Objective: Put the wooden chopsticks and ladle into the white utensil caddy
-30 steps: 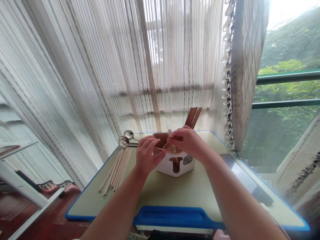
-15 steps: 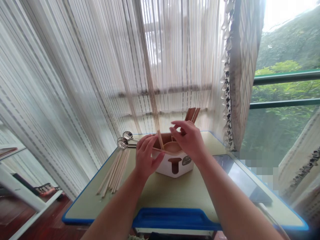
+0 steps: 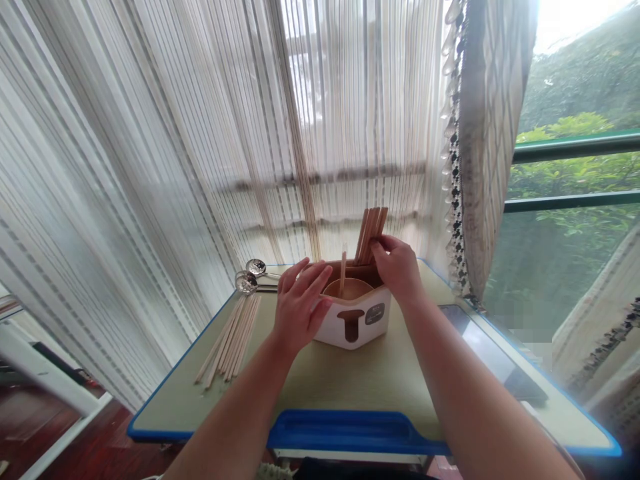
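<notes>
Brown chopsticks [image 3: 371,227], stood in a white box [image 3: 371,335] near the far edge of the table [image 3: 350,387], are gripped by the right hand [image 3: 399,265], with the left hand [image 3: 299,305] loosely spread at the box's rim.

A room corner lit by soft, pale daylight. A sheer, vertically striped curtain [image 3: 200,133] in white, grey and beige fills most of the background, with blurred dark horizontal bars showing through it. To its right hangs a heavier beige-grey drape [image 3: 490,133], its edge lined with black-and-white decorative trim [image 3: 455,167]. Beyond that, leafy green trees [image 3: 585,87] stand under bright white sky [image 3: 565,27], crossed by a dark green railing [image 3: 575,145]. In front is a pale green table [image 3: 350,383] with rounded corners and blue edging. At lower left, a white furniture frame [image 3: 50,373] stands over a glossy reddish-brown floor [image 3: 30,427].
</notes>
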Demonstrator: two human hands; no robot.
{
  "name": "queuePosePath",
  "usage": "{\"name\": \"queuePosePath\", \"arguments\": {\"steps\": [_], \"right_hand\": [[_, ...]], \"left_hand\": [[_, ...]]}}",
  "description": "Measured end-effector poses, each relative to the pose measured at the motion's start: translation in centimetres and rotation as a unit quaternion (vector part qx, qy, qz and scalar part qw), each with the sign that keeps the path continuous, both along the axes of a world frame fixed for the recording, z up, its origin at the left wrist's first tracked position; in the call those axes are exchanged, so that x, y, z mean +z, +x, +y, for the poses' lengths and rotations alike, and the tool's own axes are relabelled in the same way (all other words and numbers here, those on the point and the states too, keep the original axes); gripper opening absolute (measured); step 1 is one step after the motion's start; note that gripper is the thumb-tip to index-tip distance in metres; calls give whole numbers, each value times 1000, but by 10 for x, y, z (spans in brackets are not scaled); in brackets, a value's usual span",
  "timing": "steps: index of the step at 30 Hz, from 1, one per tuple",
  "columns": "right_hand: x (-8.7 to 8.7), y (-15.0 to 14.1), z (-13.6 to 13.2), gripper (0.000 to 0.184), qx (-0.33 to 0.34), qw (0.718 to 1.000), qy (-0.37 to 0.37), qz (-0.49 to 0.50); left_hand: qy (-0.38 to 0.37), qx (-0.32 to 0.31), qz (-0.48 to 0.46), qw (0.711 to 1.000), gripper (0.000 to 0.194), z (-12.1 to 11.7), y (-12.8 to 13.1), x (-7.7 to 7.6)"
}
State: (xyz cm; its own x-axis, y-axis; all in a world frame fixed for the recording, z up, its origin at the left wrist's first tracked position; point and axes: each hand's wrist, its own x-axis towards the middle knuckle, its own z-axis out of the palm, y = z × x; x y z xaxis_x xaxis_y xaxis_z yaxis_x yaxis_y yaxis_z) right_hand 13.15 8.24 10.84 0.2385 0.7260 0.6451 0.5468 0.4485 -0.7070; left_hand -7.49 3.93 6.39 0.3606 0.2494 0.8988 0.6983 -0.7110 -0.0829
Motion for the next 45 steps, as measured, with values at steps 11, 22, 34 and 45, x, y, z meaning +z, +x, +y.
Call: {"name": "queuePosePath", "arguments": {"steps": [11,22,34,45], "right_hand": [[-7,-6,2,35,23,950,9,-311],[-4,-6,0,30,21,977,-9,-213],[-3,-4,-1,26,-5,987,-15,-159],[-7,-7,1,25,7,989,-20,-145]], "left_hand": [[-21,-12,19,1000,44,-8,17,3],[-9,27,96,995,47,-21,33,0],[-52,22,45,997,45,-27,44,-4],[-8,77,-83,994,23,-15,31,-7]]}}
